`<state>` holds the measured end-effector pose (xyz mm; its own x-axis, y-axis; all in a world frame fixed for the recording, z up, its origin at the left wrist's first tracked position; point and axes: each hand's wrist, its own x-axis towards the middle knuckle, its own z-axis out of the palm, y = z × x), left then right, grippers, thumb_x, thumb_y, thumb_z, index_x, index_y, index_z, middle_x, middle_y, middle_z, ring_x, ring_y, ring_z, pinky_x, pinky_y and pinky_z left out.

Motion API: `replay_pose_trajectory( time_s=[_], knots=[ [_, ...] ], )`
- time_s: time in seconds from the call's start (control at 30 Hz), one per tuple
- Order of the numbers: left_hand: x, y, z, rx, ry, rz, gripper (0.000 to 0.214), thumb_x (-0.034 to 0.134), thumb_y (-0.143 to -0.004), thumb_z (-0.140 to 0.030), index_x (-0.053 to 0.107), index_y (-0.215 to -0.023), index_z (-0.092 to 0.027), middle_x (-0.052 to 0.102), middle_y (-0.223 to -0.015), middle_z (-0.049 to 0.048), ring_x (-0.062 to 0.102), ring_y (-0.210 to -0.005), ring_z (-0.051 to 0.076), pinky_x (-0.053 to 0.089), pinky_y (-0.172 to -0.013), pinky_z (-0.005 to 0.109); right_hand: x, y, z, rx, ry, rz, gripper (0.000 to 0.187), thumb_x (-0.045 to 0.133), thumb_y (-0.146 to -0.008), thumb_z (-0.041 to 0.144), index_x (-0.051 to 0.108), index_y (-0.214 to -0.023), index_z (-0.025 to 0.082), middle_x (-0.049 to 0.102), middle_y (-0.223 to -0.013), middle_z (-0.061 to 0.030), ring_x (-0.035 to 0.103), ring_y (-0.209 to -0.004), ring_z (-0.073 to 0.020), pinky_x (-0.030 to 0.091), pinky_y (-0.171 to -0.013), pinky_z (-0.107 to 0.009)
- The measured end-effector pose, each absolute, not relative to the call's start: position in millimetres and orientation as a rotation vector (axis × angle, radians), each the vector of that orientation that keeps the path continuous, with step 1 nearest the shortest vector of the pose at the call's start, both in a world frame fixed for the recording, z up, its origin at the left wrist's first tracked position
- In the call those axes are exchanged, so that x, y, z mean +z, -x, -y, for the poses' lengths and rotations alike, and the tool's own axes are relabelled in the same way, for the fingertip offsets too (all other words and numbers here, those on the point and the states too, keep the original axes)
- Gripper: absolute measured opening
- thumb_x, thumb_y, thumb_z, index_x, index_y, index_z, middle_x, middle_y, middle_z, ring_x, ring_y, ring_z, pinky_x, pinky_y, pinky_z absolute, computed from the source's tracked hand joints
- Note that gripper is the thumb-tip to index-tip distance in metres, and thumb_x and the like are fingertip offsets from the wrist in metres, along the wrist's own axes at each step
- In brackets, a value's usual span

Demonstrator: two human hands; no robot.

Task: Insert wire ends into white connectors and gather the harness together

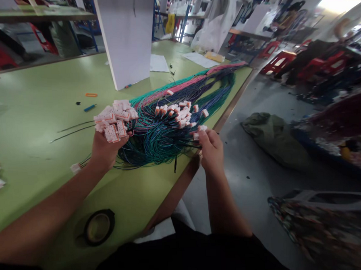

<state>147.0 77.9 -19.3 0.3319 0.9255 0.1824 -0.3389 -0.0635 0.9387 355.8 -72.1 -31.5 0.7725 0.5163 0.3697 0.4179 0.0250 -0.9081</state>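
The left hand (104,149) is gripping a bunch of white connectors (115,120) above the green tabletop (31,118). The right hand (210,147) is pinching what looks like one connector (202,128) at the wire bundle (168,123). Light, limp wires; the rigid plugs are offering the best hold.

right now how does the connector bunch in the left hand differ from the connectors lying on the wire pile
The connector bunch is packed tight and lifted above the green table in the left hand; the loose connectors lie spread over the wire pile. The right hand pinches just one at the pile's edge. Both sets are white with orange.
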Motion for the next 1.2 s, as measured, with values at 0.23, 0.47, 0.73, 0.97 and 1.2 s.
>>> replay_pose_trajectory(
  time_s=[0.23,0.47,0.73,0.97,1.2],
  knots=[
    [-19,-147,-77,1.147,-1.230,-0.605,0.041,0.076,-0.052,-0.016,0.061,-0.089,-0.025,0.063,-0.087,-0.0021,0.061,-0.077,0.014,0.053,-0.083,0.035,-34,-357,67,0.145,1.514,0.662,0.030,0.057,-0.075,0.048,0.063,-0.069,0.019,0.060,-0.063,0.0019,0.049,-0.056,-0.0096,0.038,-0.057,-0.024],
    [-19,-146,-77,1.154,-1.247,-0.606,0.039,0.076,-0.052,-0.017,0.060,-0.087,-0.025,0.063,-0.084,-0.0033,0.061,-0.074,0.013,0.053,-0.082,0.034,-37,-358,65,0.224,1.480,0.558,0.033,0.058,-0.072,0.051,0.062,-0.066,0.019,0.059,-0.062,0.0016,0.045,-0.054,-0.0090,0.035,-0.051,-0.023],
    [-17,-147,-76,1.149,-1.209,-0.627,0.041,0.078,-0.048,-0.017,0.060,-0.085,-0.024,0.062,-0.081,-0.0035,0.060,-0.073,0.013,0.054,-0.080,0.034,-34,-359,63,0.325,1.377,0.458,0.029,0.066,-0.063,0.047,0.064,-0.061,0.018,0.062,-0.059,0.0008,0.049,-0.053,-0.0107,0.035,-0.052,-0.024],
    [-17,-148,-77,1.147,-1.198,-0.576,0.042,0.076,-0.048,-0.015,0.060,-0.086,-0.024,0.062,-0.085,-0.0028,0.059,-0.074,0.013,0.054,-0.079,0.033,-24,-360,61,0.364,1.372,0.534,0.032,0.064,-0.063,0.052,0.063,-0.061,0.020,0.060,-0.056,0.0018,0.039,-0.046,-0.0083,0.028,-0.047,-0.024],
    [-17,-148,-76,1.163,-1.193,-0.561,0.041,0.077,-0.048,-0.015,0.058,-0.084,-0.024,0.062,-0.085,-0.0023,0.060,-0.073,0.013,0.054,-0.079,0.034,-12,-371,50,0.345,1.356,0.752,0.033,0.063,-0.064,0.055,0.062,-0.062,0.022,0.056,-0.054,0.0028,0.042,-0.049,-0.0095,0.030,-0.047,-0.025]
  ],
)
